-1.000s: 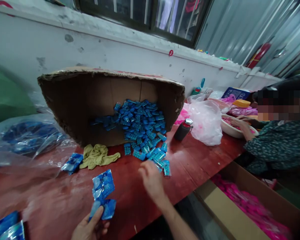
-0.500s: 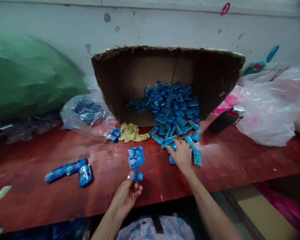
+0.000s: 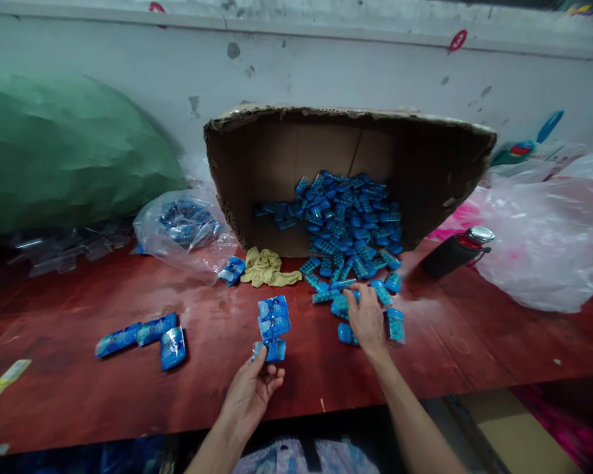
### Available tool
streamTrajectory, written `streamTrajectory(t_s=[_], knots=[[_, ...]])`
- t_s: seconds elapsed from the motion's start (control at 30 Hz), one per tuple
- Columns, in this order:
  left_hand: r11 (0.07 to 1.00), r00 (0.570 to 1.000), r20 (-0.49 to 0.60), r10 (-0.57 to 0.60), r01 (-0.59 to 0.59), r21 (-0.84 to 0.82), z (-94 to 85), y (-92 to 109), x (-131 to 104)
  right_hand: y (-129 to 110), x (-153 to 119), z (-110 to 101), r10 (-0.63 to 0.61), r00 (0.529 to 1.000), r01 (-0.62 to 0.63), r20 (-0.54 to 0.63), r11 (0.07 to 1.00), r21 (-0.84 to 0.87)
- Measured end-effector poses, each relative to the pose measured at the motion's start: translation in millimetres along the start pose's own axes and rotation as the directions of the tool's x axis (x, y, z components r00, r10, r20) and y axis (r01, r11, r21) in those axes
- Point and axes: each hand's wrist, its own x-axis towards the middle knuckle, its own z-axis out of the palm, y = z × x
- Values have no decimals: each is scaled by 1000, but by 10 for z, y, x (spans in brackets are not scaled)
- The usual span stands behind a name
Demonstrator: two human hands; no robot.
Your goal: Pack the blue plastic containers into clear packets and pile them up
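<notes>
My left hand [image 3: 251, 390] pinches a small blue printed plastic sleeve [image 3: 275, 351] between thumb and fingers, low above the table. Just beyond it lie more blue printed sleeves [image 3: 273, 316], flat on the surface. My right hand [image 3: 368, 321] is curled over a small clear container with a blue cap [image 3: 340, 305], at the near edge of a heap of such containers [image 3: 348, 217]; the fingertips are partly hidden. One loose container [image 3: 348, 334] lies under the wrist side, and another [image 3: 395, 325] stands to its right. Several sleeved containers [image 3: 172, 347] rest at the left.
A cardboard box [image 3: 261, 158] on its side holds the heap. A yellow-green cloth [image 3: 267, 267], a clear bag of blue sleeves [image 3: 185, 224], a dark bottle [image 3: 452, 253] and a white plastic bag [image 3: 543, 237] surround it on the red table [image 3: 217, 408]. A large green bundle [image 3: 74, 158] sits left.
My right hand has drawn slightly toward me, shifting containers at the heap's near edge. My left hand still pinches the sleeve. The camera view has shifted a little.
</notes>
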Motion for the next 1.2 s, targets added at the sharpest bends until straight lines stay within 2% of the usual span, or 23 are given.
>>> streamTrajectory(t_s=[0.07,0.1,0.13,0.2,0.27,0.3,0.43,0.57,0.67,0.8,1.07,1.2], knots=[[999,999,2,37,-37,3,6,-7,19,-110,-77,-48,8,1000,-12,18,981,196],[998,998,5,57,-57,7,9,-10,34,-175,-142,-51,22,996,-48,88,950,309],[997,997,8,79,-79,12,11,-13,50,-240,-223,-37,39,981,-118,192,902,416],[992,992,22,123,-124,23,13,-15,78,-352,-406,36,54,888,-330,457,766,552],[986,985,45,164,-165,28,9,-12,97,-424,-576,136,31,798,-479,601,638,603],[982,982,53,182,-184,31,4,-9,102,-443,-642,180,21,771,-522,637,594,612],[974,974,60,219,-221,41,-29,-4,111,-467,-759,250,24,720,-601,693,521,606],[975,975,39,217,-219,43,-60,-16,117,-490,-750,207,57,722,-630,690,468,620],[975,974,82,212,-216,52,-71,-21,107,-500,-745,201,65,719,-638,692,458,619],[965,960,154,233,-248,82,-73,-16,88,-513,-761,214,52,722,-621,689,488,614],[948,942,146,301,-313,64,-109,26,89,-533,-859,136,-14,760,-540,650,544,642],[952,946,136,295,-303,41,-119,43,89,-527,-929,155,28,776,-523,630,586,619]])
